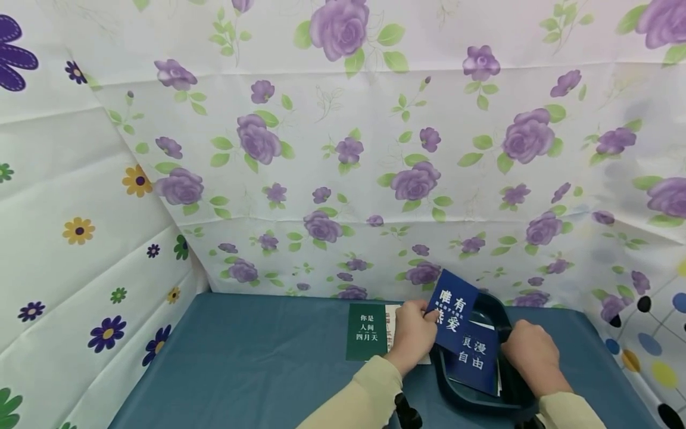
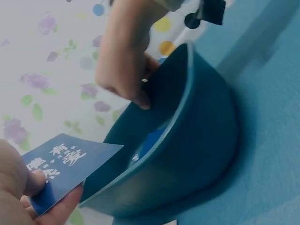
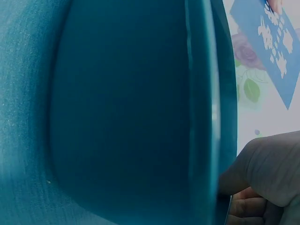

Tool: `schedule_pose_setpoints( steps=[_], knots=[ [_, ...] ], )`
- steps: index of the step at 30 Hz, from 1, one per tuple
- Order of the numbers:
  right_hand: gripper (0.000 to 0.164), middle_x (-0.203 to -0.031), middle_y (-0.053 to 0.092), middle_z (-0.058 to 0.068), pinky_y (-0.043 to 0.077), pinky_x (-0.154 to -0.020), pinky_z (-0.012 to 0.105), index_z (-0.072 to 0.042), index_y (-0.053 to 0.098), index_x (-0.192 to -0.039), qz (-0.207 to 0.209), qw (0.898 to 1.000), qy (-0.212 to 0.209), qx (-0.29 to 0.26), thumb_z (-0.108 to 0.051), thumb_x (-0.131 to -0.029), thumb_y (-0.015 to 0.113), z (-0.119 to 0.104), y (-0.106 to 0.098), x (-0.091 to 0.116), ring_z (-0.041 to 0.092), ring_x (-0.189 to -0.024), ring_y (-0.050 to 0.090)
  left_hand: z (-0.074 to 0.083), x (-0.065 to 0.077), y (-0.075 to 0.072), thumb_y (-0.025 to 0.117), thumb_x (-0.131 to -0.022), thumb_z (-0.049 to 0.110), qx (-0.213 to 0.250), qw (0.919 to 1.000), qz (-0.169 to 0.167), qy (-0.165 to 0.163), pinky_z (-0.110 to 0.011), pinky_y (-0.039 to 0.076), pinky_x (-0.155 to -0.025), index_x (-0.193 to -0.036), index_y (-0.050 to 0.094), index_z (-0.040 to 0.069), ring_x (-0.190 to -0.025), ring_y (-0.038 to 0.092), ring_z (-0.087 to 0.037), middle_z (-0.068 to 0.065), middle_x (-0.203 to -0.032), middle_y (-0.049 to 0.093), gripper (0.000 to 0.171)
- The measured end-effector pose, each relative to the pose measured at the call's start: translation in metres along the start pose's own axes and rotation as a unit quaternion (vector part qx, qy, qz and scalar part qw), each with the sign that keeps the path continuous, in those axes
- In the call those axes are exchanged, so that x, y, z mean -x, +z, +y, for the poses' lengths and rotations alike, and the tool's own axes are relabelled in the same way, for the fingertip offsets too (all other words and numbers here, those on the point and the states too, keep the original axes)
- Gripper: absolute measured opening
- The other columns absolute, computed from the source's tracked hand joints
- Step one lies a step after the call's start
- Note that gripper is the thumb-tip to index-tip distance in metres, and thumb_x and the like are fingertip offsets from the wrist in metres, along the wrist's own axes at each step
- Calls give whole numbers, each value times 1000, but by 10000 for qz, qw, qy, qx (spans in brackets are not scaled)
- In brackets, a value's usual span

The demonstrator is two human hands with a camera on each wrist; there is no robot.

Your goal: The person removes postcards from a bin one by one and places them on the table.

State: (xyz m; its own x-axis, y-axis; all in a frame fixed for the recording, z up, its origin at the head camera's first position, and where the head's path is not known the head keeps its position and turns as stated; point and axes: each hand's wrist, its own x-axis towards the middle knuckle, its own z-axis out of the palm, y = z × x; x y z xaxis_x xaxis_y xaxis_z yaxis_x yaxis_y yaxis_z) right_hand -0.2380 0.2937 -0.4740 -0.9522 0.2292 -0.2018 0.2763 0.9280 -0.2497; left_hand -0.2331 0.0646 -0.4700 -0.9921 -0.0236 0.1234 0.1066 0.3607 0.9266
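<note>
The left hand [image 1: 414, 333] pinches a blue card [image 1: 457, 307] printed with white characters, thumb on the printed face and fingers behind it. That card is held tilted over the left part of a dark teal basin [image 2: 201, 136], partly overlapping the contents in the head view. The right hand [image 1: 532, 351] is closed on the basin's right-hand rim; its thumb lies at the edge, but the lower fingers are in shadow and partly hidden — how far they wrap around the wall I cannot say for sure.

Inside the basin lies a second blue card [image 1: 473, 366], also lettered in white, with pale edges of something showing along its top and right side. The basin stands upright on a blue-green worktop [image 1: 257, 357], near its far edge and to the right.

Just left of the basin, a green card [image 1: 367, 332] with white characters lies flat on the worktop. Next to it — and partly covered by the left hand — is a pale card [image 1: 392, 322] with reddish print.

Behind hangs a white cloth [image 1: 321, 149] with purple roses and green leaves. Both arms wear pale yellow sleeves [image 1: 356, 393].
</note>
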Motion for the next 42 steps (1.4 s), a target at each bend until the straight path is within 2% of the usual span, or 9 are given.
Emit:
schedule_pose_setpoints(
  steps=[3,7,11,15,18,24,29,38,42],
  knots=[
    [35,-89,61,29,44,-48,41,9,60,-98,-85,10000,-8,-33,-20,-80,65,0,-1,0,31,-68,58,-3,-5,-12,65,-88,18,82,9998,87,-135,-23,30,-42,-69,58,10,-41,38,-8,5,-50,36,22],
    [26,-81,62,24,41,-48,39,6,62,-89,-200,9997,-96,-92,-19,-80,64,1,-5,1,28,-64,56,-9,-11,-31,69,-85,17,261,9983,265,-439,-23,37,-50,-85,66,11,-52,47,-7,5,-60,46,7],
    [18,-68,55,13,37,-49,36,-1,59,-75,-370,9991,-82,-188,-17,-82,61,3,-6,1,24,-60,51,-16,-16,-51,72,-82,15,341,9970,414,-549,-24,44,-54,-90,67,11,-66,59,-7,0,-71,57,9],
    [23,-59,41,5,35,-50,34,-9,50,-61,-370,9988,-128,-285,-17,-81,58,10,-9,0,22,-56,44,-23,-19,-68,74,-80,14,265,9965,591,-525,-25,47,-56,-92,68,9,-68,62,-9,-2,-73,60,13],
    [27,-57,39,3,35,-51,34,-11,46,-57,-308,9988,-246,-291,-17,-80,58,13,-10,0,22,-55,43,-27,-20,-80,75,-79,15,237,9958,720,-519,-25,50,-57,-93,68,8,-69,63,-9,-2,-76,63,17],
    [26,-55,39,2,35,-49,33,-11,45,-56,-235,9989,-257,-315,-16,-79,57,13,-9,1,21,-53,43,-36,-22,-100,77,-77,14,498,9939,790,-581,-27,51,-56,-91,68,4,-64,62,-10,-6,-76,67,20],
    [26,-55,37,1,34,-49,33,-11,45,-58,-311,9986,-197,-380,-16,-80,56,14,-8,-2,20,-53,43,-43,-23,-116,78,-76,12,674,9920,727,-783,-28,52,-55,-92,65,3,-62,61,-13,-8,-75,66,22],
    [25,-56,38,2,34,-49,33,-10,47,-59,-401,9985,-109,-360,-17,-81,58,13,-7,-3,21,-54,43,-49,-21,-138,79,-74,13,389,9897,977,-976,-28,49,-57,-89,67,7,-67,60,-13,-6,-77,65,20],
    [26,-56,38,3,35,-49,33,-10,47,-59,-451,9985,-81,-314,-17,-81,58,12,-8,-3,21,-54,43,-53,-21,-146,80,-73,12,428,9878,1019,-1097,-27,50,-57,-89,67,7,-68,60,-13,-6,-77,65,22]
  ],
)
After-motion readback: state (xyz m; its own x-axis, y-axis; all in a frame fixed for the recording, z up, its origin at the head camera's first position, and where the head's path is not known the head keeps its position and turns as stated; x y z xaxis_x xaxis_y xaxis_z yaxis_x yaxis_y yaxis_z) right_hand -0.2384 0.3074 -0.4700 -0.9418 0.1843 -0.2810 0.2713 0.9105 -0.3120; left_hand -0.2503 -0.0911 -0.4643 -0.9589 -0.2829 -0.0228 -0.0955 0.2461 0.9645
